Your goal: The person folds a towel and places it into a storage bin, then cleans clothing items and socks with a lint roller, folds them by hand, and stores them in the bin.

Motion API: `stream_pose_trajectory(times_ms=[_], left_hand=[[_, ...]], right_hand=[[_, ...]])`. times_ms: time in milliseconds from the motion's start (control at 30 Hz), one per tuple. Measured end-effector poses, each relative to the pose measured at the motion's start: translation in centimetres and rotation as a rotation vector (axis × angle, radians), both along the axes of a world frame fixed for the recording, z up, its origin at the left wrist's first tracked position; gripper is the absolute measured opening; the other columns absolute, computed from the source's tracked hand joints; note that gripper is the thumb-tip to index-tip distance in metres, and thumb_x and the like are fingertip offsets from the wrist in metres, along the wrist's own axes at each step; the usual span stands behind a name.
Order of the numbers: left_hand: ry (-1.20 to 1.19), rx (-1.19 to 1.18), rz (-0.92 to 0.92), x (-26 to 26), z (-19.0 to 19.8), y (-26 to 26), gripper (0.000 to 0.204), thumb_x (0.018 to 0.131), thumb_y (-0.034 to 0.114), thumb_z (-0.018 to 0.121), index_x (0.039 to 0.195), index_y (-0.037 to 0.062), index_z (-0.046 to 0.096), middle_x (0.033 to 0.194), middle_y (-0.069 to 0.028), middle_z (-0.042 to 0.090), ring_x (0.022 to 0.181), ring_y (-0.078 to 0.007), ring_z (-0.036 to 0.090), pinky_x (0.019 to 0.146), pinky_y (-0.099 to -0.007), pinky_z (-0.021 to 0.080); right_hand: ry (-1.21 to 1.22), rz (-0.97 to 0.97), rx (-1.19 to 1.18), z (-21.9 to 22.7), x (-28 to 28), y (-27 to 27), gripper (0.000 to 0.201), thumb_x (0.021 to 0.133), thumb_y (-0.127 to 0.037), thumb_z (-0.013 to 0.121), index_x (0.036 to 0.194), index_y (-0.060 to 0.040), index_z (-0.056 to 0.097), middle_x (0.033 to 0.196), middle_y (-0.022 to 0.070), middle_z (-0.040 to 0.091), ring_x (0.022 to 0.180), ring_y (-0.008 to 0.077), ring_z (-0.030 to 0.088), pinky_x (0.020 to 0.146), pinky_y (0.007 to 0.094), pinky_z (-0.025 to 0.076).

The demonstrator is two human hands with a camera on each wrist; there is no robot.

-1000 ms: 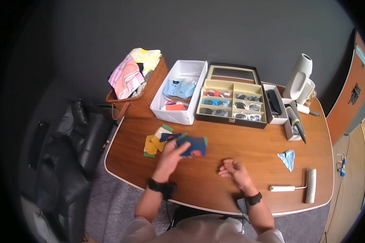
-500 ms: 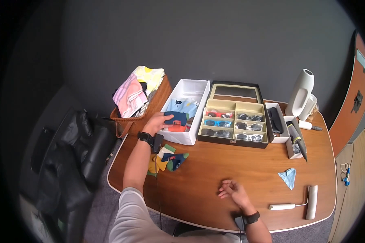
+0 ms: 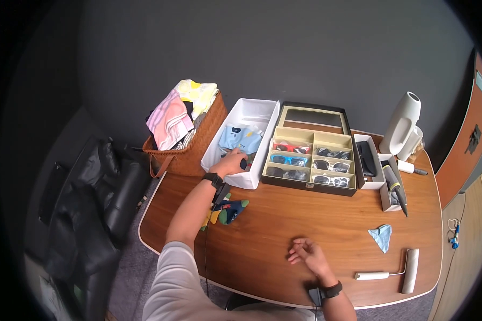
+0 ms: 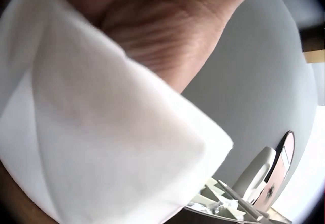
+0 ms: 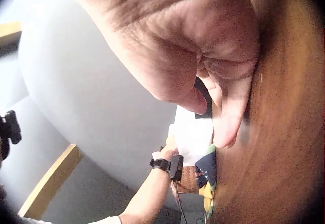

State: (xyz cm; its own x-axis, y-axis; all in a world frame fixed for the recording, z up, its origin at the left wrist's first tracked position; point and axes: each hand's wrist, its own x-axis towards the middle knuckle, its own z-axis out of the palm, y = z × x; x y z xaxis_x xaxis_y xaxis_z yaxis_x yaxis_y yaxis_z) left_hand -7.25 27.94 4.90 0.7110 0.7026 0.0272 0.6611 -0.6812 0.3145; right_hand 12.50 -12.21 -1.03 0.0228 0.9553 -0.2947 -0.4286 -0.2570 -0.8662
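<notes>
Inside the front of the white box (image 3: 232, 182), my left hand (image 3: 230, 163) reaches down, fingers bent around a navy sock (image 3: 243, 164) that is mostly hidden. Behind it in the box lies light blue patterned cloth (image 3: 241, 138). The white box wall (image 4: 117, 127) covers the fingers of my left hand (image 4: 172, 36) in the left wrist view. On the table below the left wrist are a navy and green sock (image 3: 233, 211) and yellow pieces (image 3: 214, 216). My right hand (image 3: 309, 255) rests on the table, fingers loosely curled, holding nothing.
Left of the box stands a wicker basket (image 3: 206, 131) of folded cloth. On the right are a sunglasses case (image 3: 309, 186), narrow white boxes (image 3: 377, 183), a white vase-like object (image 3: 403, 124), a blue cloth (image 3: 381, 237) and a lint roller (image 3: 410, 271).
My left hand has moved from above the table into the white box, carrying the navy sock, and now sits lower and further right. The right hand stays where it was.
</notes>
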Motion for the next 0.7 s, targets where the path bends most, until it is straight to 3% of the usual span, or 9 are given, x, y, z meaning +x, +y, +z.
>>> stream_pose_trajectory(times_ms=[67,100,200,333,400,533,600,633,700], left_hand=[[0.109,-0.100,0.099,0.4,-0.2,0.0,0.067,0.069,0.027,0.083,0.125,0.0093,0.052,0.134,-0.0168,0.038,0.127,-0.0387,0.042,0.100,-0.0470,0.044],[0.106,-0.094,0.090,0.9,-0.1,0.0,0.067,0.069,0.027,0.083,0.125,0.0093,0.052,0.134,-0.0168,0.038,0.127,-0.0387,0.042,0.100,-0.0470,0.044],[0.122,0.089,0.292,1.9,-0.2,-1.1,0.059,0.074,0.022,0.078,0.119,-0.0079,0.054,0.131,-0.0233,0.039,0.126,-0.0413,0.042,0.102,-0.0470,0.044],[0.144,0.154,0.293,2.1,0.8,-1.9,0.047,0.077,0.017,0.074,0.114,-0.0069,0.058,0.125,-0.0238,0.046,0.115,-0.0422,0.053,0.095,-0.0490,0.049],[0.137,0.240,0.327,2.1,1.8,-2.0,0.040,0.080,0.015,0.070,0.112,-0.0060,0.061,0.118,-0.0229,0.053,0.100,-0.0443,0.062,0.086,-0.0508,0.053],[0.103,0.375,0.360,1.3,2.6,-2.2,0.037,0.080,0.018,0.068,0.108,-0.0047,0.063,0.109,-0.0244,0.061,0.090,-0.0439,0.066,0.080,-0.0500,0.055],[0.222,0.150,0.270,1.6,3.3,-3.0,0.041,0.075,0.025,0.072,0.104,-0.0030,0.067,0.110,-0.0275,0.064,0.095,-0.0411,0.066,0.082,-0.0470,0.054],[0.223,0.150,0.269,1.6,2.7,-2.7,0.041,0.075,0.025,0.072,0.104,-0.0030,0.067,0.110,-0.0275,0.064,0.095,-0.0411,0.066,0.082,-0.0470,0.054],[0.192,-0.094,0.192,1.6,-0.2,-1.0,0.045,0.070,0.032,0.075,0.099,-0.0027,0.070,0.105,-0.0289,0.066,0.096,-0.0387,0.066,0.081,-0.0447,0.054]], right_hand=[[-0.013,0.003,-0.009,-0.1,0.1,0.0,0.025,0.100,-0.004,0.049,0.123,0.0053,0.044,0.096,0.0150,0.061,0.079,0.0250,0.068,0.069,0.0336,0.059],[-0.015,-0.006,-0.002,0.1,0.1,0.1,0.025,0.100,-0.004,0.049,0.123,0.0053,0.044,0.096,0.0150,0.061,0.079,0.0250,0.068,0.069,0.0336,0.059],[-0.039,0.000,-0.039,0.3,0.0,-0.1,0.025,0.100,-0.004,0.049,0.122,0.0051,0.045,0.096,0.0148,0.061,0.079,0.0244,0.068,0.069,0.0334,0.059],[-0.021,0.008,-0.022,0.2,0.0,-0.1,0.023,0.100,-0.005,0.050,0.121,0.0048,0.046,0.096,0.0141,0.061,0.077,0.0235,0.068,0.068,0.0334,0.059],[-0.017,0.007,-0.023,0.2,-0.1,-0.1,0.023,0.100,-0.005,0.050,0.120,0.0047,0.047,0.097,0.0138,0.061,0.077,0.0233,0.068,0.068,0.0333,0.059],[-0.017,0.002,-0.008,-0.6,-0.3,-0.2,0.021,0.100,-0.006,0.051,0.118,0.0044,0.049,0.095,0.0122,0.062,0.076,0.0214,0.068,0.066,0.0316,0.059],[-0.025,0.001,-0.001,-0.7,-0.4,-0.1,0.020,0.100,-0.007,0.051,0.117,0.0044,0.050,0.094,0.0117,0.062,0.076,0.0207,0.068,0.066,0.0310,0.059],[-0.031,0.002,-0.004,-0.5,-0.4,-0.1,0.020,0.100,-0.007,0.051,0.116,0.0044,0.050,0.094,0.0113,0.062,0.076,0.0203,0.068,0.065,0.0306,0.059],[-0.036,-0.004,-0.010,-0.4,-0.4,-0.2,0.019,0.100,-0.007,0.052,0.115,0.0044,0.051,0.093,0.0109,0.062,0.075,0.0198,0.068,0.065,0.0302,0.059]])
